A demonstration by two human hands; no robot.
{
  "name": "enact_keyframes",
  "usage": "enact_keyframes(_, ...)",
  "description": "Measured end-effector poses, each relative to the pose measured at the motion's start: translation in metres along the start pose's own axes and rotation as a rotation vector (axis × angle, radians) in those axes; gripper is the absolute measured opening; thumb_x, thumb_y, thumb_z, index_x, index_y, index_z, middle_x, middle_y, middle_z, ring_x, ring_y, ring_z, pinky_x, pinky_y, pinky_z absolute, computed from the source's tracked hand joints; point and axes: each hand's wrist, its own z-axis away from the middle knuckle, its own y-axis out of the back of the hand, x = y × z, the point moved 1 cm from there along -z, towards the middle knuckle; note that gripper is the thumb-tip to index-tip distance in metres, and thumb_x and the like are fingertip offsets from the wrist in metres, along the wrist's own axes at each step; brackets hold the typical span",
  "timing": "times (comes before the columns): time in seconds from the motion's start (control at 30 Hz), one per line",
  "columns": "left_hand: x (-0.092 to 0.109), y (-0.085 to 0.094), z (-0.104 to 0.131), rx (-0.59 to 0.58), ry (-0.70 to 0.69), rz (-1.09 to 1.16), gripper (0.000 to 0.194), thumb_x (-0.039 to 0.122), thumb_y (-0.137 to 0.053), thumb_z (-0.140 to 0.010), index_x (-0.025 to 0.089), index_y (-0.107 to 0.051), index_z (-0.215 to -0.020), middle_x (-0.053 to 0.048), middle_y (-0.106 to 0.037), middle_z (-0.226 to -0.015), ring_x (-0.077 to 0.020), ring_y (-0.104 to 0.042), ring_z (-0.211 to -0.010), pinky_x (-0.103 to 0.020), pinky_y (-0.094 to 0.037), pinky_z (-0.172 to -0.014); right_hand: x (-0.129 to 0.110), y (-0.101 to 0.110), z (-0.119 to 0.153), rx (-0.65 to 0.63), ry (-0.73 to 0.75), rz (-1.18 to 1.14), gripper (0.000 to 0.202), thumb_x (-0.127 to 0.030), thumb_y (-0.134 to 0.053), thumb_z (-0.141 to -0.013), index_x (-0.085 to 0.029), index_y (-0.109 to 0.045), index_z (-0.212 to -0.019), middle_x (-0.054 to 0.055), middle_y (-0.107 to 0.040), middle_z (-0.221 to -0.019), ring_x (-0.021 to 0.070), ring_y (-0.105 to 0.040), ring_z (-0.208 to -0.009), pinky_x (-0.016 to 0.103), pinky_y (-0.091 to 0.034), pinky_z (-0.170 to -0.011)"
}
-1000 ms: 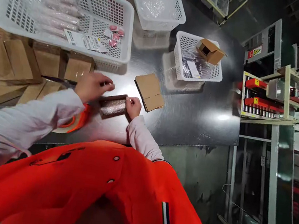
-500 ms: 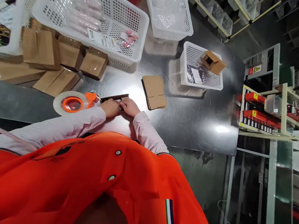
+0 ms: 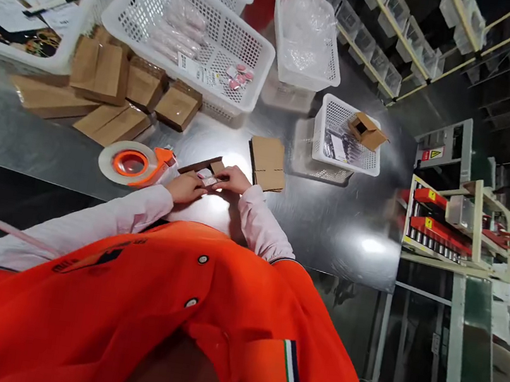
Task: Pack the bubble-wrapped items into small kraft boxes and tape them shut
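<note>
Near the table's front edge, my left hand (image 3: 187, 187) and my right hand (image 3: 233, 180) meet at a small open cardboard box (image 3: 201, 165). Between my fingertips is a small packet with a white and pinkish label (image 3: 208, 180), and the fingers of both hands are closed on it. The box lies just beyond the hands, partly hidden by them. An orange tape dispenser (image 3: 157, 169) with a large roll of clear tape stands left of my left hand. To the right of my right hand lies a stack of flat brown cardboard (image 3: 269, 162).
Several wrapped brown boxes (image 3: 100, 71) are piled at the left. White baskets (image 3: 254, 98) with pink packets and a basket of clear bags (image 3: 303, 80) stand behind. A smaller basket (image 3: 325, 122) at the right holds packets and an open box. Shelving (image 3: 455, 262) stands beyond the table.
The view has shifted, so table items appear lower and slightly right. My hands have parted a little, and the labelled packet between them now shows.
</note>
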Motion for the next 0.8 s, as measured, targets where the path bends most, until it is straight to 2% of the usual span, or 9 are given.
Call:
enact_keyframes(0.07,0.004,-0.002,0.001,-0.023,0.073,-0.008,0.050,0.041,-0.048,-0.100,0.018,-0.084,-0.128,-0.014,-0.084,-0.124,-0.0324,-0.077,-0.118,-0.037,-0.058,-0.100,0.007,-0.003,0.000,0.161,-0.116,-0.005,0.043,-0.027,-0.102,-0.077,-0.016,-0.085,-0.114,0.005,-0.076,-0.110,0.0239,-0.070,-0.110,0.037,-0.055,-0.106)
enact_keyframes(0.13,0.007,0.002,0.006,-0.028,0.132,-0.041,0.051,0.038,-0.047,-0.102,0.012,-0.083,-0.127,-0.020,-0.083,-0.121,-0.0351,-0.077,-0.114,-0.039,-0.057,-0.098,0.010,-0.011,-0.003,0.281,-0.226,-0.041,0.059,-0.028,-0.104,-0.073,-0.016,-0.081,-0.126,0.009,-0.075,-0.120,0.0254,-0.070,-0.114,0.039,-0.058,-0.105)
enact_keyframes(0.23,0.011,0.014,0.010,0.073,0.182,-0.096,0.057,0.039,-0.043,-0.107,0.004,-0.076,-0.138,-0.031,-0.074,-0.137,-0.0450,-0.070,-0.129,-0.051,-0.053,-0.107,0.010,-0.021,-0.010,0.251,-0.245,-0.073,0.066,-0.032,-0.106,-0.072,-0.013,-0.080,-0.130,0.012,-0.074,-0.123,0.0259,-0.069,-0.118,0.038,-0.057,-0.108)
enact_keyframes(0.33,0.014,0.021,0.009,0.219,0.255,-0.112,0.080,0.054,-0.049,-0.108,-0.001,-0.048,-0.167,-0.038,-0.054,-0.163,-0.0521,-0.052,-0.152,-0.058,-0.044,-0.119,0.008,-0.023,-0.010,0.214,-0.190,-0.058,0.061,-0.039,-0.103,-0.078,-0.012,-0.082,-0.128,0.012,-0.074,-0.119,0.0248,-0.068,-0.120,0.034,-0.055,-0.110)
enact_keyframes(0.4,0.019,0.010,0.008,0.175,0.304,-0.071,0.104,0.064,-0.064,-0.100,-0.003,-0.034,-0.173,-0.040,-0.051,-0.163,-0.0527,-0.051,-0.151,-0.057,-0.045,-0.119,0.007,-0.025,-0.003,0.233,-0.185,-0.053,0.060,-0.040,-0.100,-0.084,-0.013,-0.081,-0.133,0.011,-0.074,-0.118,0.0237,-0.069,-0.118,0.034,-0.056,-0.109)
enact_keyframes(0.47,0.026,-0.010,0.008,0.118,0.333,-0.041,0.116,0.065,-0.072,-0.094,-0.001,-0.027,-0.177,-0.041,-0.050,-0.163,-0.0528,-0.052,-0.149,-0.058,-0.048,-0.116,0.007,-0.029,0.006,0.237,-0.194,-0.047,0.059,-0.039,-0.097,-0.087,-0.013,-0.080,-0.138,0.011,-0.075,-0.116,0.0233,-0.071,-0.116,0.034,-0.058,-0.107)
enact_keyframes(0.6,0.041,-0.047,0.016,0.227,0.347,-0.062,0.102,0.056,-0.062,-0.101,0.004,-0.023,-0.180,-0.040,-0.045,-0.167,-0.0524,-0.045,-0.153,-0.063,-0.046,-0.113,0.006,-0.041,0.022,0.245,-0.226,-0.022,0.065,-0.040,-0.096,-0.089,-0.014,-0.077,-0.145,0.012,-0.073,-0.117,0.0225,-0.072,-0.116,0.031,-0.060,-0.105)
enact_keyframes(0.73,0.043,-0.059,0.019,0.269,0.351,-0.095,0.094,0.049,-0.056,-0.102,0.005,-0.026,-0.179,-0.039,-0.046,-0.165,-0.0504,-0.046,-0.151,-0.060,-0.045,-0.113,0.008,-0.044,0.025,0.259,-0.240,0.003,0.066,-0.043,-0.097,-0.087,-0.016,-0.078,-0.145,0.009,-0.073,-0.113,0.0219,-0.072,-0.108,0.032,-0.061,-0.100)
enact_keyframes(0.8,0.042,-0.062,0.017,0.276,0.344,-0.105,0.096,0.049,-0.059,-0.100,0.003,-0.027,-0.178,-0.039,-0.047,-0.164,-0.0508,-0.047,-0.149,-0.059,-0.044,-0.112,0.010,-0.043,0.022,0.269,-0.232,-0.007,0.052,-0.043,-0.093,-0.091,-0.017,-0.084,-0.136,0.007,-0.074,-0.105,0.0210,-0.072,-0.102,0.031,-0.061,-0.098)
